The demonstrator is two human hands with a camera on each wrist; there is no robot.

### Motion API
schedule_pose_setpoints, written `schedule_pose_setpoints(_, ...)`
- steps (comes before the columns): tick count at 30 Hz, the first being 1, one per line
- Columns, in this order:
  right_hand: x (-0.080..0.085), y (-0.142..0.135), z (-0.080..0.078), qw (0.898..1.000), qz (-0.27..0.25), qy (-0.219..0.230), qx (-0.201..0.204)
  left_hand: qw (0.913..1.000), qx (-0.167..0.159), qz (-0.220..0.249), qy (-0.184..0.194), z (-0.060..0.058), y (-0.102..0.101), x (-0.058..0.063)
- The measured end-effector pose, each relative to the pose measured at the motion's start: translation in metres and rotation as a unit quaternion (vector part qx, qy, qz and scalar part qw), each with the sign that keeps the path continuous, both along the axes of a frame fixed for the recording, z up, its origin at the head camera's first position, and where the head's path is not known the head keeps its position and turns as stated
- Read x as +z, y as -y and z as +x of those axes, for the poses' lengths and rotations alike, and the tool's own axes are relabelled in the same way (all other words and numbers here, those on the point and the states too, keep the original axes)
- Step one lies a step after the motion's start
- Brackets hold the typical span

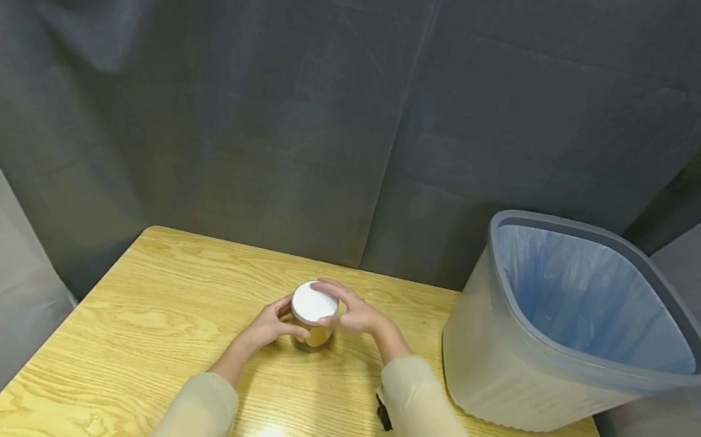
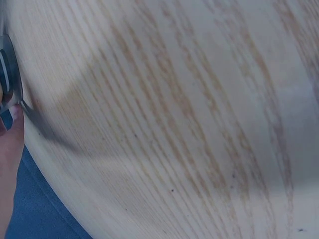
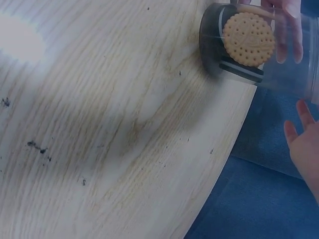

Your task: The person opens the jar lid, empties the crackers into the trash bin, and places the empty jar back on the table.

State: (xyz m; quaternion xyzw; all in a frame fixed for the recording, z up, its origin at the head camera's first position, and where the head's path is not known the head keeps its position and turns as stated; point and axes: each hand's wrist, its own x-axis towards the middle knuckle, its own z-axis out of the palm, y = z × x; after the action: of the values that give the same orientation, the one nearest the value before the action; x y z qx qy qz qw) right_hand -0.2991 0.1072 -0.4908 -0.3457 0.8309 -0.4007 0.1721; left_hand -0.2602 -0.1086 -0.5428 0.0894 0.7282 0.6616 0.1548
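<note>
Two hands of mine meet at a clear jar standing near the middle of the wooden table. My left hand is curled round the jar's side, thumb across the front; the other fingers pass behind it, mostly hidden from above, though the right wrist view shows some through the clear wall. My right hand reaches over the white lid, its fingers parted and spanning the top, thumb by the near rim; whether they grip it firmly, I cannot tell. The right wrist view cuts off the lid end, and the left wrist view catches only a sliver of jar and part of my hand at its edge.

Inside the jar lies a round, pricked biscuit, its middle stamped with a mark too faint for me to read. Beneath it is a dark piece, seen edge-on, hard to name.

My right sleeve bears dark capitals beginning with A, the rest lost round the curve; my left sleeve shows an X before the frame cuts the lettering. A black object pokes half-hidden from under the right cuff. To the right stands a bin, its floor out of sight below the pale-blue liner.
</note>
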Motion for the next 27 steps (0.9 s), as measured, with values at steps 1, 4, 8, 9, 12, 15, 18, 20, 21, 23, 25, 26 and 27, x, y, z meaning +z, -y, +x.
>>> schedule_pose_setpoints(1,0.0010,-0.0001,-0.0002,1.000,0.003,0.004,0.001,1.0000,-0.001,0.000,0.001,0.0000,0.0000,-0.0001)
schedule_pose_setpoints(4,0.0044,-0.0003,-0.0005,1.000,0.010,0.015,0.004,1.0000,-0.004,0.002,0.002,-0.0004,0.0000,-0.0006)
schedule_pose_setpoints(8,0.0073,-0.0004,-0.0012,1.000,0.007,0.027,0.008,1.0000,-0.008,0.002,0.004,-0.0013,-0.0001,-0.0013)
schedule_pose_setpoints(9,0.0075,-0.0004,-0.0016,1.000,0.007,0.028,0.010,1.0000,-0.009,0.002,0.002,-0.0014,-0.0001,-0.0015)
schedule_pose_setpoints(12,0.0073,-0.0003,-0.0021,1.000,0.007,0.027,0.011,1.0000,-0.008,0.002,0.002,-0.0012,0.0002,-0.0020)
schedule_pose_setpoints(15,0.0069,-0.0001,-0.0020,1.000,0.010,0.027,0.011,1.0000,-0.005,0.003,0.001,-0.0008,0.0007,-0.0022)
schedule_pose_setpoints(18,0.0071,0.0002,-0.0012,0.999,0.006,0.031,0.010,1.0000,-0.004,0.001,0.003,-0.0006,0.0010,-0.0021)
schedule_pose_setpoints(20,0.0069,0.0004,-0.0009,0.999,0.006,0.033,0.008,1.0000,-0.003,0.000,0.001,-0.0006,0.0013,-0.0020)
schedule_pose_setpoints(21,0.0064,0.0004,-0.0009,0.999,0.005,0.033,0.006,1.0000,-0.003,0.000,-0.001,-0.0004,0.0012,-0.0020)
schedule_pose_setpoints(23,0.0057,0.0003,-0.0007,0.999,0.004,0.032,0.003,1.0000,-0.003,0.000,-0.002,-0.0005,0.0011,-0.0017)
schedule_pose_setpoints(25,0.0049,0.0004,0.0000,1.000,0.004,0.027,-0.001,1.0000,-0.004,0.000,-0.004,-0.0007,0.0010,-0.0014)
schedule_pose_setpoints(26,0.0043,0.0003,0.0003,1.000,0.004,0.024,-0.003,1.0000,-0.004,-0.001,-0.005,-0.0010,0.0010,-0.0015)
schedule_pose_setpoints(27,0.0040,0.0001,0.0011,1.000,0.002,0.020,-0.005,1.0000,-0.004,0.000,-0.005,-0.0014,0.0009,-0.0017)
